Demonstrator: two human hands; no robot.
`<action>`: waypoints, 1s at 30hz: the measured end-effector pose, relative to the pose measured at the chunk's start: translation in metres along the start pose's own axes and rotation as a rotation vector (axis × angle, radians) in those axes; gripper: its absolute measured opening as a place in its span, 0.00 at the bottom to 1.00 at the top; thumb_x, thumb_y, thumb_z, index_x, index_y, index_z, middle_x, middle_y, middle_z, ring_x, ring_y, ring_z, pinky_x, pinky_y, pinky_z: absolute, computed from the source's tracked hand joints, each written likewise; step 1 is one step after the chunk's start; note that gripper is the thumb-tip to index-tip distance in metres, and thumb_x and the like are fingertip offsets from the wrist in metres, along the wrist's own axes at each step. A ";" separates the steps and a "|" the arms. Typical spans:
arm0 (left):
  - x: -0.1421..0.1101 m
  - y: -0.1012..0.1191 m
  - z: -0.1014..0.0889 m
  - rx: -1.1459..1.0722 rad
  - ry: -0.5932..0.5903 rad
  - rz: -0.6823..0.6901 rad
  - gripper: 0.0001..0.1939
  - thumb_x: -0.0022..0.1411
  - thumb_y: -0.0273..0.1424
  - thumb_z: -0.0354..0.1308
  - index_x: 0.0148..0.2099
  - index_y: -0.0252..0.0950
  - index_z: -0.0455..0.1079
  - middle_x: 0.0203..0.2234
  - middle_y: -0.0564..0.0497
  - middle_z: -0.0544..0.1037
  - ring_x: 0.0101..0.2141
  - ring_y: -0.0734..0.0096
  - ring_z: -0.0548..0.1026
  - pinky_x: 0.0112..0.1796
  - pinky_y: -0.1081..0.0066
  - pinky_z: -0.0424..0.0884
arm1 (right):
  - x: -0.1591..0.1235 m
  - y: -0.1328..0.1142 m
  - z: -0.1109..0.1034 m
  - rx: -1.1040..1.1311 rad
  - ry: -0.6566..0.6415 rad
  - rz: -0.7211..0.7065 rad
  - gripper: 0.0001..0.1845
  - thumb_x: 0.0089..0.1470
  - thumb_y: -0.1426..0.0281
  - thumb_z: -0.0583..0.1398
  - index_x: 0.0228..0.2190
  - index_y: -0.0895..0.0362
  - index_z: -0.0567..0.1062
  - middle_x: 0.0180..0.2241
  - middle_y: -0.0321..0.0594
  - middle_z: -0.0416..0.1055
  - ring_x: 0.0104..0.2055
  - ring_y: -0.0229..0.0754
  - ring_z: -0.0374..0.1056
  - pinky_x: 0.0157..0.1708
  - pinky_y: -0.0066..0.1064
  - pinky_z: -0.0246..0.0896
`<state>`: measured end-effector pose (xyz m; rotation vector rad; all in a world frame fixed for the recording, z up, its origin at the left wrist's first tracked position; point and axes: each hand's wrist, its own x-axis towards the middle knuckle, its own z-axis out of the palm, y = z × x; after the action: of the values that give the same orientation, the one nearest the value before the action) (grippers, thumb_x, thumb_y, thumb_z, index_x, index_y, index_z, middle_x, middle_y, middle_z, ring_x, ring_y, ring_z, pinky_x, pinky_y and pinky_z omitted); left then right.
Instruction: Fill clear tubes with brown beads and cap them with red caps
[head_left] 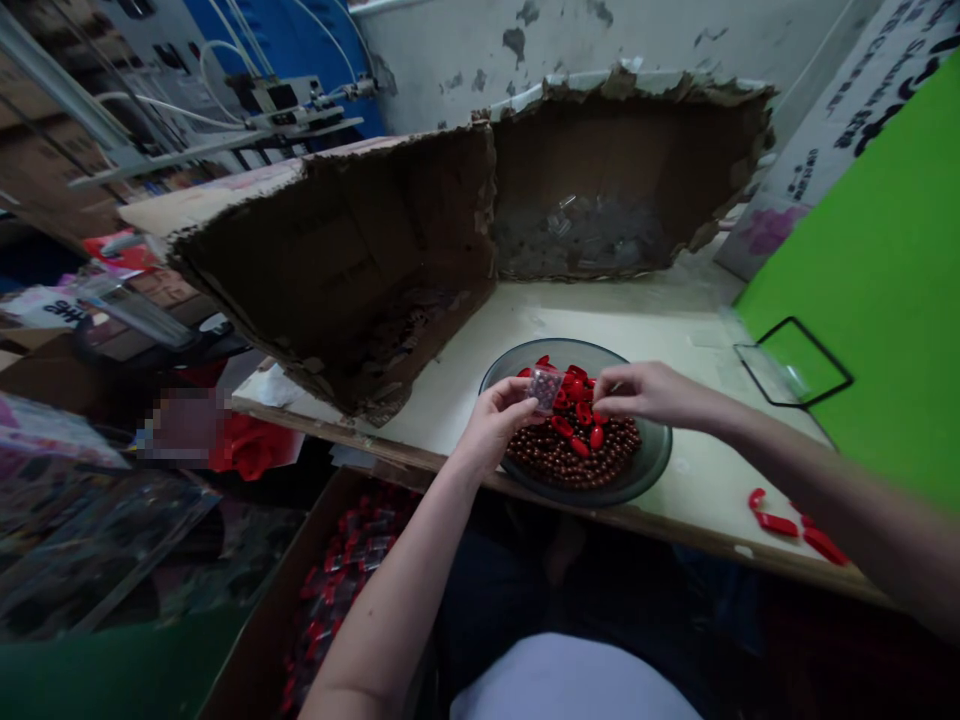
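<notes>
My left hand holds a small clear plastic box, filled with dark beads, between thumb and fingers over the bowl's left side. Across from it, my right hand is closed in a pinch, with a red plastic cap at its fingertips. Beneath both hands stands a wide grey-green bowl. Many round brown beads fill it, and several red plastic caps lie on top of them. My hands partly hide the bowl's contents.
Behind the bowl, torn cardboard boxes hold clear pieces on the right and a dark heap on the left. Loose red parts lie near the table edge. A green panel stands right. Below left, a carton holds red-and-clear boxes.
</notes>
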<state>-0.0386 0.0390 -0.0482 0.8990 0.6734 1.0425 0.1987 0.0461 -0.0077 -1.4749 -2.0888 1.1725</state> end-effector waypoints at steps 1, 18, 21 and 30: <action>0.000 0.001 -0.001 -0.017 0.013 0.021 0.16 0.47 0.31 0.68 0.39 0.33 0.71 0.33 0.51 0.77 0.31 0.74 0.76 0.36 0.72 0.73 | -0.001 0.006 0.007 -0.068 -0.076 0.023 0.10 0.49 0.61 0.62 0.29 0.54 0.77 0.26 0.36 0.76 0.29 0.41 0.71 0.31 0.31 0.64; -0.008 0.011 0.015 -0.157 0.058 -0.023 0.24 0.45 0.25 0.68 0.46 0.29 0.68 0.36 0.43 0.79 0.37 0.62 0.79 0.39 0.68 0.72 | 0.032 0.021 0.069 -0.567 0.132 0.161 0.10 0.53 0.64 0.57 0.36 0.57 0.71 0.34 0.47 0.76 0.37 0.50 0.73 0.35 0.37 0.63; -0.007 0.010 0.013 -0.180 0.058 -0.021 0.22 0.45 0.26 0.68 0.45 0.30 0.69 0.36 0.44 0.79 0.36 0.64 0.79 0.38 0.68 0.73 | 0.025 0.022 0.060 -0.375 0.163 0.118 0.10 0.57 0.62 0.54 0.36 0.56 0.68 0.32 0.42 0.75 0.33 0.44 0.72 0.32 0.33 0.64; -0.002 -0.010 0.013 -0.078 0.082 -0.027 0.20 0.49 0.36 0.67 0.42 0.30 0.71 0.32 0.47 0.79 0.27 0.70 0.79 0.30 0.73 0.73 | 0.007 -0.015 0.034 0.385 0.403 -0.199 0.15 0.53 0.60 0.62 0.40 0.54 0.70 0.39 0.38 0.71 0.38 0.41 0.72 0.40 0.36 0.69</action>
<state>-0.0241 0.0311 -0.0502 0.7806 0.7068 1.0791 0.1639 0.0355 -0.0183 -1.1759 -1.5920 1.0269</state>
